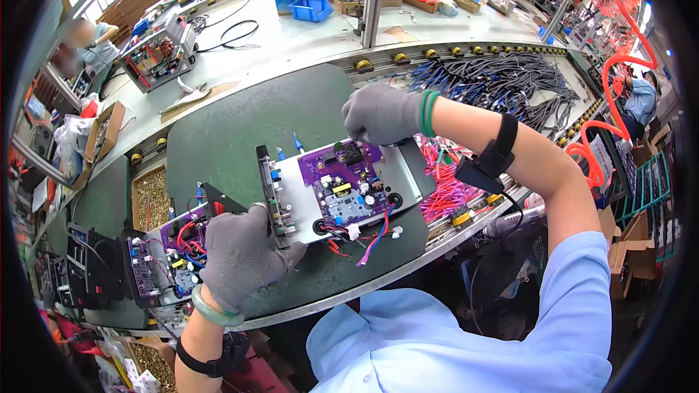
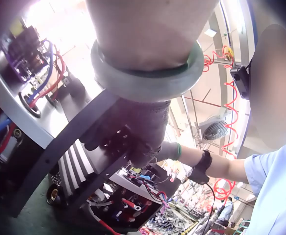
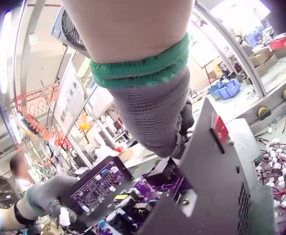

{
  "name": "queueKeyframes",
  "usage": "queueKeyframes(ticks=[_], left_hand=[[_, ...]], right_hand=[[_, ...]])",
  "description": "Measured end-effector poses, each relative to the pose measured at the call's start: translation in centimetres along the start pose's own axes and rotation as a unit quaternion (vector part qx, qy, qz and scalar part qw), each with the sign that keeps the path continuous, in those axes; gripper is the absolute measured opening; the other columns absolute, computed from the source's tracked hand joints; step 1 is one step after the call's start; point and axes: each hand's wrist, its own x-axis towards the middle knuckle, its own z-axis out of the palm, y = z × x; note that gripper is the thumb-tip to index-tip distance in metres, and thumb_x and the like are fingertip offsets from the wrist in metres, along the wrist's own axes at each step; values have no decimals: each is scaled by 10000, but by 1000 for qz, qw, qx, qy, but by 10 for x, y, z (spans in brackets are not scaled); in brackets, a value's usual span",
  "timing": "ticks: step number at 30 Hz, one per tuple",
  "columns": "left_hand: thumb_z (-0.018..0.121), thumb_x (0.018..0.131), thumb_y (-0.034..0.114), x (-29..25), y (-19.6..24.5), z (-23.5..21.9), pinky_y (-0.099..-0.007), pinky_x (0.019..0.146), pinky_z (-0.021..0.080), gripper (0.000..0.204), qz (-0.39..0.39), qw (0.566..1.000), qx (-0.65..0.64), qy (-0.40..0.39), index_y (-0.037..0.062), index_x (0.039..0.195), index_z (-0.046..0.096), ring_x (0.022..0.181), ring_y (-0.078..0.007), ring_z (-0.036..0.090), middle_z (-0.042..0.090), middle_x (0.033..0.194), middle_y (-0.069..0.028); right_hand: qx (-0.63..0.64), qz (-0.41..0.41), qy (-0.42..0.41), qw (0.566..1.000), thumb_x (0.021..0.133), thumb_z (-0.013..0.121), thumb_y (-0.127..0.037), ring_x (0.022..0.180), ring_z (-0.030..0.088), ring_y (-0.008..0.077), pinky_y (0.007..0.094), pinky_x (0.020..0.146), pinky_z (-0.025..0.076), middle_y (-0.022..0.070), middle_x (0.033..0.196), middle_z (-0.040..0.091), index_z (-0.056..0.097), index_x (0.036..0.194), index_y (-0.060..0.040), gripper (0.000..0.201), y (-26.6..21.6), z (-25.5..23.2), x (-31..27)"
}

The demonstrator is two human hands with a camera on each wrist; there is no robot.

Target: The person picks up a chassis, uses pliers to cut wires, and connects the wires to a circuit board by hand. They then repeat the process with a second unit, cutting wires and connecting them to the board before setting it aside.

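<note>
A metal chassis (image 1: 295,175) with a purple circuit board (image 1: 336,171) on its base lies on the dark green mat. My gloved left hand (image 1: 244,256) grips the near end of its upright black front panel (image 1: 263,175), thumb and fingers on either side. At the opposite end, my gloved right hand (image 1: 384,113) has its fingers curled at the edge of the grey end panel (image 3: 214,171), which bears a red label (image 3: 220,133). Red and blue wires (image 1: 380,236) trail from the chassis's near side. The right fingertips are partly hidden behind the panel.
Another chassis with a purple board (image 1: 164,255) sits left of my left hand. Bundles of dark cables (image 1: 502,87) and pink wires (image 1: 448,178) lie to the right. A roller rail (image 1: 400,58) runs behind the mat (image 1: 233,120). Blue bins (image 1: 312,9) stand farther back.
</note>
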Motion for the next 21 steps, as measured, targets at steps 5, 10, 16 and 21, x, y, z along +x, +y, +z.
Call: queueKeyframes(ticks=[5, 10, 16, 21], left_hand=[[837, 660, 423, 0, -4, 4, -429, 591, 526, 457, 18, 999, 24, 9, 34, 808, 650, 585, -351, 669, 625, 593, -126], [837, 660, 414, 2, 0, 3, -428, 592, 529, 451, 7, 1000, 28, 6, 35, 817, 649, 589, -354, 669, 624, 597, -131], [832, 674, 407, -6, 6, 2, -432, 688, 539, 430, -10, 999, 49, 3, 48, 817, 645, 678, -348, 687, 648, 636, -120], [788, 757, 313, -20, 23, -16, -483, 879, 515, 495, 112, 964, 105, 217, -7, 1107, 647, 944, -386, 680, 709, 995, -182]], right_hand=[[28, -22, 42, 998, 712, 698, -105, 878, 689, 293, 420, 768, 553, 42, 890, 693, 765, 798, -147, 117, 3, 6, -5], [-79, 56, -80, 992, 771, 688, -111, 833, 732, 329, 451, 697, 582, 129, 871, 740, 773, 838, -93, 110, -30, -27, 13], [-80, 145, 57, 985, 754, 700, -58, 900, 726, 312, 431, 736, 588, 114, 916, 741, 773, 876, -85, 144, -37, 15, -7], [-9, 44, 367, 929, 785, 685, -91, 978, 657, 252, 373, 836, 544, 42, 1001, 700, 727, 976, -148, 204, -78, 14, -69]])
